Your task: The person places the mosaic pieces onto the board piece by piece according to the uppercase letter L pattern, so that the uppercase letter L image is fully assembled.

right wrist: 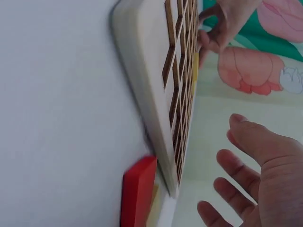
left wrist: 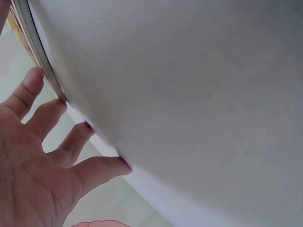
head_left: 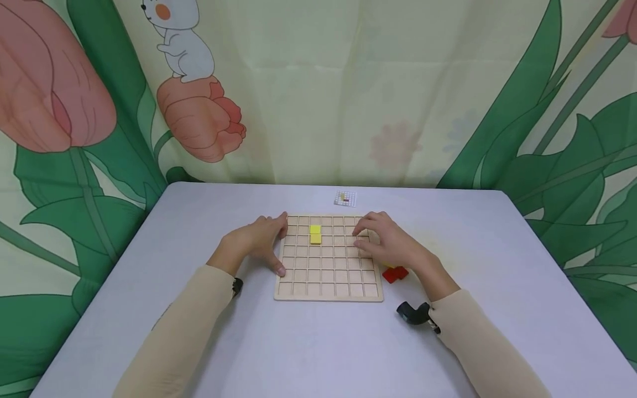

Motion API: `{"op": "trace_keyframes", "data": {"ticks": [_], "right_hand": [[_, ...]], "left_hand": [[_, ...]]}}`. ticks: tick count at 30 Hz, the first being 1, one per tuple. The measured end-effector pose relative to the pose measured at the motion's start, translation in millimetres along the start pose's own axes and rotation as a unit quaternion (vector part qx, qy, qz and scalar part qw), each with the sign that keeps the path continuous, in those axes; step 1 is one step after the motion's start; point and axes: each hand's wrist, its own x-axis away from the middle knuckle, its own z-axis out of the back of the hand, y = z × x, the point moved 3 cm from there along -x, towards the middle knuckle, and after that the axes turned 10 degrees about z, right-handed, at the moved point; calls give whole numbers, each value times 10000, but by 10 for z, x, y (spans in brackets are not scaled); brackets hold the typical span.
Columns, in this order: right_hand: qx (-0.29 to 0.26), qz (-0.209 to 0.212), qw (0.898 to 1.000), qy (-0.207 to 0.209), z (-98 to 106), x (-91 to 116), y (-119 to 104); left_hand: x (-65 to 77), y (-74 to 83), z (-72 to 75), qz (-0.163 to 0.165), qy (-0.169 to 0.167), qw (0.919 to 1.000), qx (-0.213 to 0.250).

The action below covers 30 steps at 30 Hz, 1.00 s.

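A pale wooden grid board (head_left: 328, 276) lies on the table, divided into small square cells by raised strips. Two yellow square tiles (head_left: 316, 234) sit one in front of the other in its upper left part. My left hand (head_left: 261, 240) rests at the board's left edge, thumb and fingers spread along the rim. Over the right side of the board hovers my right hand (head_left: 388, 241), fingers loosely bent with nothing between them. Red blocks (head_left: 395, 274) lie just right of the board under that wrist; a yellow piece (right wrist: 154, 205) shows beside a red one in the right wrist view.
Behind the board lies a small card (head_left: 345, 198) printed with a grid and coloured squares. The white table (head_left: 318, 354) ends at a hanging cloth (head_left: 308, 110) with printed tulips and leaves. A black wrist camera mount (head_left: 414, 313) sticks out from the right wrist.
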Motion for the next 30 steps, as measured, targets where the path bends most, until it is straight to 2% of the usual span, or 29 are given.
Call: {"op": "trace_keyframes", "data": {"ticks": [9, 12, 18, 23, 30], "right_hand": [[-46, -317, 9992, 218, 192, 298, 164], [-105, -385, 9991, 119, 246, 410, 221], [-268, -782, 9965, -121, 286, 636, 368], [-356, -667, 9971, -132, 310, 765, 446], [-265, -726, 9969, -109, 339, 899, 513]], "left_hand": [[19, 7, -26, -71, -69, 9999, 84], [0, 6, -60, -108, -23, 9998, 172], [10, -6, -99, -139, 1, 9996, 258], [26, -39, -63, -52, 13, 9998, 168], [41, -73, -6, -407, -10, 9987, 303]]}}
